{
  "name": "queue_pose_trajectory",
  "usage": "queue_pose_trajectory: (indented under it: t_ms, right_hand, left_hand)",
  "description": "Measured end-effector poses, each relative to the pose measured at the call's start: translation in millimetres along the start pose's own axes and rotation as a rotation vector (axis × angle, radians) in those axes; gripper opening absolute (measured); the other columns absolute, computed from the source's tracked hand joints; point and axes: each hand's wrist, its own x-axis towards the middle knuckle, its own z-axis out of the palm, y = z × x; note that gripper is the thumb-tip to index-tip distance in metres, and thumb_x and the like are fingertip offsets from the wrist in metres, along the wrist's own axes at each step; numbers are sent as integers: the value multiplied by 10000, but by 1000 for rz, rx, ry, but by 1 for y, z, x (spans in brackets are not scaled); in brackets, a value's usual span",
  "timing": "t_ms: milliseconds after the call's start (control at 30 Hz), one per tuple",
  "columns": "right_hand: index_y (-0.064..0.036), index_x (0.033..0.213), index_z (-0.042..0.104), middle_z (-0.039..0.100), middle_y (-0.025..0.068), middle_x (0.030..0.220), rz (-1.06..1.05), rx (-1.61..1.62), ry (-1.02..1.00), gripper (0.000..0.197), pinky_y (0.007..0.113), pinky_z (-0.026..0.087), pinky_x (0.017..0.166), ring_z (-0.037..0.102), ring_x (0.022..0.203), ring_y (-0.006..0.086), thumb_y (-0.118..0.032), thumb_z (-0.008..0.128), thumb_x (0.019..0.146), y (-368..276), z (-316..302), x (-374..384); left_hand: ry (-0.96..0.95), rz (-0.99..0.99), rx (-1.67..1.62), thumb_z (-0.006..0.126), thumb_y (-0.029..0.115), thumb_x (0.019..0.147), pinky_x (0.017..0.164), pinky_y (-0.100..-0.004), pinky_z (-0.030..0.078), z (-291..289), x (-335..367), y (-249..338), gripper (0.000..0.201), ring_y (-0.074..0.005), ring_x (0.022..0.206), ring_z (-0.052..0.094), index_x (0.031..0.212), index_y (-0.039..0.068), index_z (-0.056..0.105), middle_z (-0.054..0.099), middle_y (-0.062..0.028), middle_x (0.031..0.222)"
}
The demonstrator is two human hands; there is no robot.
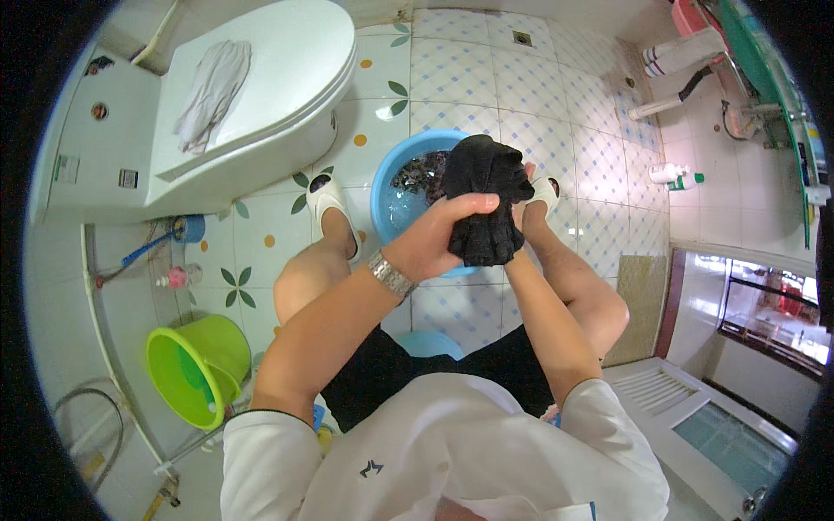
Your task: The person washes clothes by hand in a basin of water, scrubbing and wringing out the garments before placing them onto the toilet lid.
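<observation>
Both of my hands hold a bunched black cloth (488, 187) up over a light blue basin (380, 195). My left hand (434, 236) is closed round its left side, thumb laid across the front, a metal watch on the wrist. Mostly hidden behind the cloth, my right hand (529, 171) supports it from the right; some fingertips show at its edge. The folds hide what kind of garment or cloth it is. Inside the basin, more dark cloth (422, 176) lies in water.
The basin stands on the tiled floor between my feet in white slippers (325, 196). To the left are a toilet (287, 113) with a grey cloth (215, 91) on its lid, and a green bucket (228, 343). Bottles (669, 174) stand by the right wall.
</observation>
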Motion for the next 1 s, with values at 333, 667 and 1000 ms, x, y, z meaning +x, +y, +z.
queue_pose_trajectory:
  t_ms: [333,667,1000]
  right_hand:
    - [-131,1299,592,602,117,1219,-524,-537,-400,593,404,519,881,590,1121,316,-57,684,718,-41,-48,100]
    - [-13,1208,583,671,167,1138,-379,-737,-1147,516,413,528,881,644,1050,343,-21,662,698,-83,-51,121]
    - [21,1100,608,666,95,981,1114,975,-779,375,360,530,817,638,909,196,-71,596,737,-78,-31,48]
  left_hand:
    - [-25,-460,230,720,243,820,838,-364,536,-32,-32,27,415,-225,934,653,1148,5,632,680,-108,1023]
    - [281,-519,2016,737,190,769,750,-424,518,-47,-38,47,764,-319,944,674,1426,84,363,702,-131,997]
    - [879,441,1566,696,135,832,847,-384,541,-90,15,23,416,-295,953,697,1234,73,609,719,-149,1065]
